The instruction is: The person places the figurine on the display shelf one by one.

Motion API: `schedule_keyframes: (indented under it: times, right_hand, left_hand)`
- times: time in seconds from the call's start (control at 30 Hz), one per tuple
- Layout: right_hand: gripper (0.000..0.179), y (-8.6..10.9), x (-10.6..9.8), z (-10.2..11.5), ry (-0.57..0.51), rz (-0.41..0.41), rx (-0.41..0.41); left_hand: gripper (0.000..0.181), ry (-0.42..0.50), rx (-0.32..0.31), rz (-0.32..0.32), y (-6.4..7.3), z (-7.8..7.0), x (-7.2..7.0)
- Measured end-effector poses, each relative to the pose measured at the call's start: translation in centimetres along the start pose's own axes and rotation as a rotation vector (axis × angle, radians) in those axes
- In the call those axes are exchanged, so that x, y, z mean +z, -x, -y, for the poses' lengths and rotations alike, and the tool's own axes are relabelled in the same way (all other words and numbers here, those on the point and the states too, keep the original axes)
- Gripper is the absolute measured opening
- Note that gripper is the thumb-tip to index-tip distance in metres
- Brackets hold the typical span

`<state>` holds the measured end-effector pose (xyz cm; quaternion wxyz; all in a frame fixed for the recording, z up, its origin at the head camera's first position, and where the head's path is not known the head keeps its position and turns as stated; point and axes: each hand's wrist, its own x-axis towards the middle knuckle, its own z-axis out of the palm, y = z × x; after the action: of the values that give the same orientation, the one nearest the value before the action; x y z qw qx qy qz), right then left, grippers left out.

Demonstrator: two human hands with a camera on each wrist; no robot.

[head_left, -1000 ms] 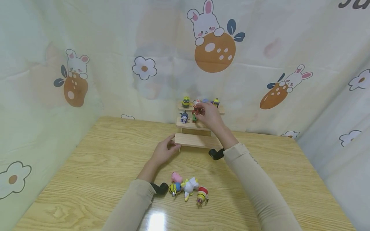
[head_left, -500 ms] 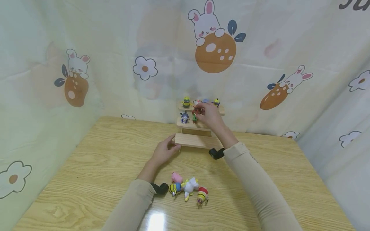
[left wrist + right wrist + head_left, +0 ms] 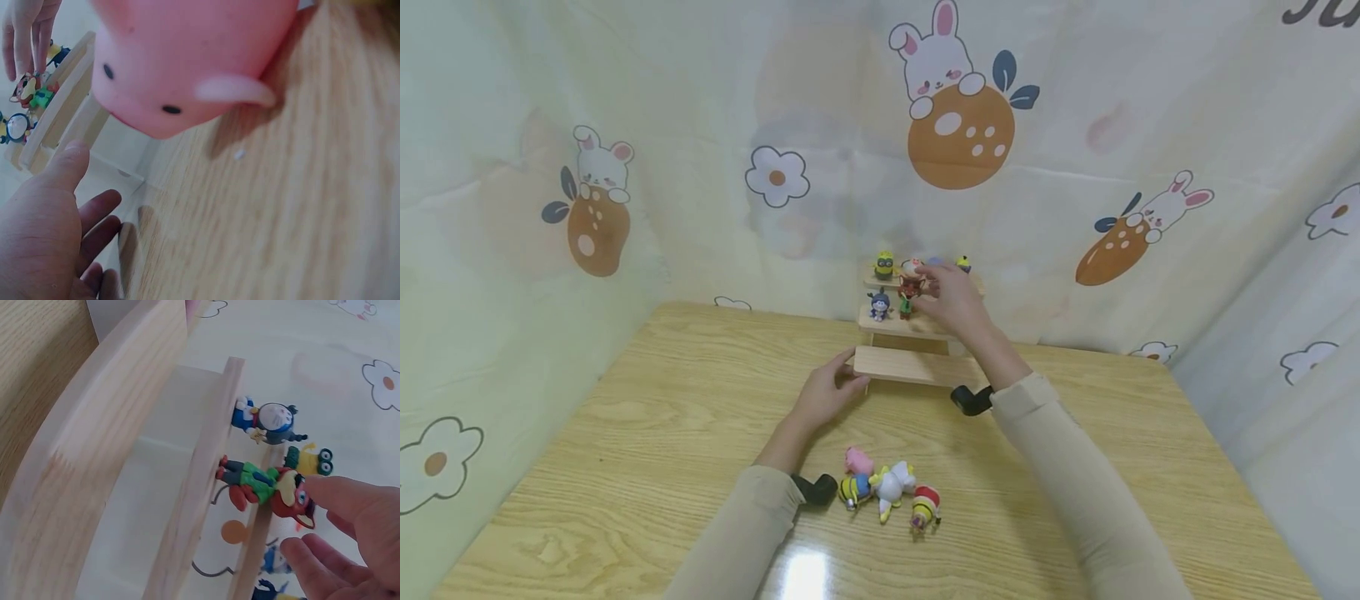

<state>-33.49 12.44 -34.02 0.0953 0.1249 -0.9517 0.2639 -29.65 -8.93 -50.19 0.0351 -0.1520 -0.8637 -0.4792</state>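
A tiered wooden display stand [image 3: 917,367] is set near the back of the table. My left hand [image 3: 827,396] holds the left end of its lowest step, thumb in front and fingers toward the back. On the middle step stands a fox figurine [image 3: 256,484] in a green top, upright beside a dark-haired doll figurine [image 3: 880,306]. My right hand [image 3: 955,300] is at the fox's head, thumb and fingers spread apart. In the right wrist view, the thumb tip lies close against the head; whether it touches I cannot tell.
Minion figurines and other small figures, including a goggled one [image 3: 883,265], line the top step, partly behind my right hand. On the table lie a pink pig [image 3: 859,461], a blue-and-yellow minion [image 3: 854,490], a white-and-yellow figure [image 3: 892,487] and a red-and-yellow figure [image 3: 926,507].
My right hand has let go of the fox figurine and shifted slightly right, so more of the fox shows. The left hand has stayed at the stand's lowest step.
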Motion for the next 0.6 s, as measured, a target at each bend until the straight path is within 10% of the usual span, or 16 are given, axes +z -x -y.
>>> schedule_keyframes:
  times: [0.37,0.6]
  right_hand:
    - [0.048,5.2,-0.6,-0.2,-0.048,-0.012,-0.076]
    - [0.038,10.4,1.8,2.3,0.018,0.13,-0.237]
  left_hand:
    - [0.068,0.009,0.016,-0.002,-0.1,0.2,0.2]
    - [0.065,0.006,0.007,-0.011,-0.1,0.1,0.2]
